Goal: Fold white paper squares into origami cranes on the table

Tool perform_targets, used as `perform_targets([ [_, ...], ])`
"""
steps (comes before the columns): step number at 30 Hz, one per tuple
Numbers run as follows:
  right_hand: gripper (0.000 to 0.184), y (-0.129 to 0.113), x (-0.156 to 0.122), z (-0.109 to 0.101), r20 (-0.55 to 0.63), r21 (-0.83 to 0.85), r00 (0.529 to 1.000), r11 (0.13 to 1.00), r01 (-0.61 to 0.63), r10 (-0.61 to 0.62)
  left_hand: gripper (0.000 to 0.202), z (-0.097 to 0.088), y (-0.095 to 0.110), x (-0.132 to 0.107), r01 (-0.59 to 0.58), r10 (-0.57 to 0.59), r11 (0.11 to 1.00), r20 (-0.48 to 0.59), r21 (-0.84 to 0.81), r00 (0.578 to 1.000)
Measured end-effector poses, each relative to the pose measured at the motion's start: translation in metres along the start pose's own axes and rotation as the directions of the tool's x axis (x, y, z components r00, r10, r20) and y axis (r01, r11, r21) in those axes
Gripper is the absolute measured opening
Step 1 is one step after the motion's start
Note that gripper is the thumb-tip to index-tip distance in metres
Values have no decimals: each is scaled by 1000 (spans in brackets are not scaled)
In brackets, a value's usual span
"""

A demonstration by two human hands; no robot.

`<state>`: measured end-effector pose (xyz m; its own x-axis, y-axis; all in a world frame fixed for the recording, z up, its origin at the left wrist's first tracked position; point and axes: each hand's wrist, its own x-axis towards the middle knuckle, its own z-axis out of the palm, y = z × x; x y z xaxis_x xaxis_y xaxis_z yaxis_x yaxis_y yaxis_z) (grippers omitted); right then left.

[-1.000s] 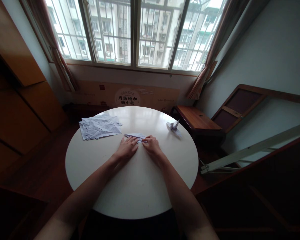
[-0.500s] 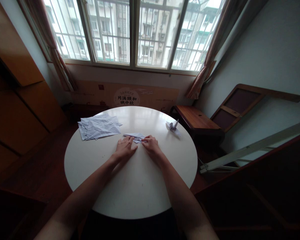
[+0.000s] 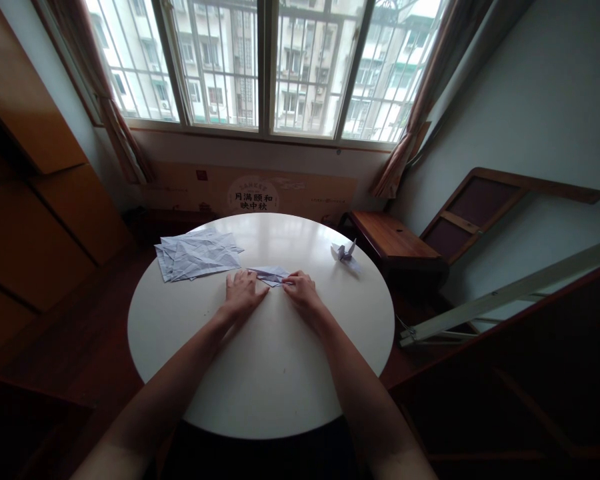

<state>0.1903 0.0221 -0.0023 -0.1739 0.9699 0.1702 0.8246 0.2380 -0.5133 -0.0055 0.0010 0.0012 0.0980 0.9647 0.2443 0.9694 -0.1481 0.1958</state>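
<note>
A partly folded sheet of pale paper (image 3: 271, 274) lies flat on the round white table (image 3: 280, 347), between my hands. My right hand (image 3: 301, 289) pinches its right end, thumb and fingers pressed together over the edge. At its left end rests my left hand (image 3: 243, 291), fingers spread and lying on the paper and the tabletop. Left of that hand is a loose pile of creased paper sheets (image 3: 197, 255). A folded paper crane (image 3: 346, 252) with raised points stands toward the table's right edge.
A low wooden bench (image 3: 395, 235) stands behind the table on the right. Tall wooden cabinets (image 3: 55, 220) are at the left. A barred window (image 3: 265, 67) with curtains fills the far wall, above a printed panel (image 3: 300, 190).
My left hand has slid a little to the left along the folded paper, baring more of its middle. My right hand keeps its place on the right end.
</note>
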Motion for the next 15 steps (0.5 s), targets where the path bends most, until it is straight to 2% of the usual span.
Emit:
perform_targets([
  [7, 24, -1, 0, 0, 12, -6, 1000, 1000, -8, 8, 48, -3, -6, 3, 31, -31, 1000, -15, 5, 999],
  [10, 24, -1, 0, -1, 15, -10, 1000, 1000, -8, 8, 38, -10, -7, 4, 53, -53, 999, -30, 6, 998],
  [13, 24, -2, 0, -2, 21, -11, 1000, 1000, -8, 8, 28, -16, -7, 6, 71, -77, 997, -160, -41, 984],
  [15, 24, -3, -1, -3, 25, -12, 1000, 1000, -9, 10, 24, -16, -7, 8, -8, -16, 996, -254, -90, 967],
])
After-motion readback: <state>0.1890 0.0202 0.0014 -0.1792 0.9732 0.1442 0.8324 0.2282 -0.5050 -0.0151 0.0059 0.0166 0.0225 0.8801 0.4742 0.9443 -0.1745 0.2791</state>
